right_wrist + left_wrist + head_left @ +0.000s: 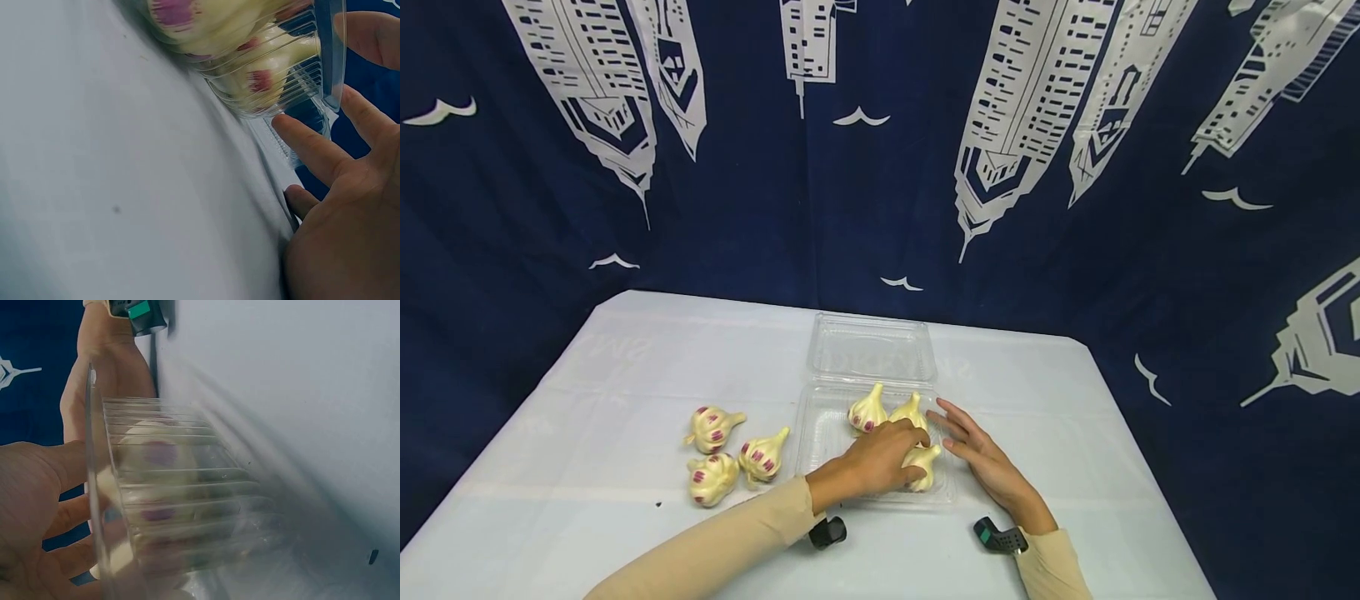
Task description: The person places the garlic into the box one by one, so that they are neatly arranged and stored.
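My left hand (883,458) reaches over the lower half of a clear plastic clamshell container (811,433). Its thumb and fingers pinch a garlic bulb (925,467) in the container's front right part, partly covering it. Behind that hand, two more garlic bulbs, one on the left (867,410) and one on the right (910,408), sit in the back of the container. My right hand (988,467) is at the container's right side, fingers extended and spread near the rim. In the right wrist view, purple-marked bulbs (259,78) show through the ribbed wall, with fingertips close to it.
Three garlic bulbs lie on the white table left of the container: one at the back (711,429), one in front (712,479) and one nearer the container (763,457). The container's lid (872,346) lies folded back. A dark blue printed cloth (880,208) hangs behind.
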Action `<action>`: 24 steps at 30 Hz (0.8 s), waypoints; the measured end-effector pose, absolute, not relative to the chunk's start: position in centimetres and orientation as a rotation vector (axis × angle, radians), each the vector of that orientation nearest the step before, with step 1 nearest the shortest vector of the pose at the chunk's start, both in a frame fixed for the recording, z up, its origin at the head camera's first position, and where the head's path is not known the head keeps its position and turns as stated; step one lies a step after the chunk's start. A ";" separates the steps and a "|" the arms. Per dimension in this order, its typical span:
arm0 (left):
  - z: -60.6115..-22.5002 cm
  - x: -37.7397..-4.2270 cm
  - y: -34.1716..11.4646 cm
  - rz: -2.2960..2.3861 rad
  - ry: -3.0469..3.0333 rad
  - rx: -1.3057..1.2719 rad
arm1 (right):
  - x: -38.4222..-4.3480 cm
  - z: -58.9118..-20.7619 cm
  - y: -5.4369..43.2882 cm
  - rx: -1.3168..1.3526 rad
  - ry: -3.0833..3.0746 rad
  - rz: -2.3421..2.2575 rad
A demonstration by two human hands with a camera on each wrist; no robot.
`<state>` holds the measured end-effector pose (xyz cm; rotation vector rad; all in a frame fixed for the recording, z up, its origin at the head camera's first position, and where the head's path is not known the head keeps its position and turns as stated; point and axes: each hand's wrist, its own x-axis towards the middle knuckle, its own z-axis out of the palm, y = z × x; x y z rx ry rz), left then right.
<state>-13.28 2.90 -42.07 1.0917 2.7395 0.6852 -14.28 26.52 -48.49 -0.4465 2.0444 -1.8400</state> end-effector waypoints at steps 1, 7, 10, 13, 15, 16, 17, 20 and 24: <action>-42.0 -13.3 2.9 0.685 2.744 1.092 | -14.3 -48.4 26.5 -0.443 2.045 -1.841; -41.4 -13.5 2.5 0.713 2.769 1.110 | -14.2 -48.3 26.4 -0.429 2.042 -1.846; -41.0 -13.5 2.0 0.781 2.761 1.102 | -14.2 -48.3 26.4 -0.431 2.035 -1.852; -40.6 -13.4 1.0 0.869 2.750 1.061 | -14.2 -48.3 26.4 -0.441 2.031 -1.850; -40.3 -13.4 0.2 0.937 2.744 1.032 | -14.3 -48.3 26.4 -0.446 2.034 -1.847; -40.2 -13.3 -0.2 0.963 2.746 1.021 | -14.3 -48.3 26.4 -0.445 2.037 -1.843; -40.1 -13.3 -0.6 0.989 2.748 1.015 | -14.3 -48.3 26.3 -0.444 2.037 -1.843; -39.8 -12.9 -1.9 1.047 2.766 0.996 | -14.3 -48.3 26.3 -0.434 2.038 -1.845; -39.3 -12.4 -3.5 1.091 2.810 0.976 | -14.2 -48.3 26.3 -0.425 2.037 -1.858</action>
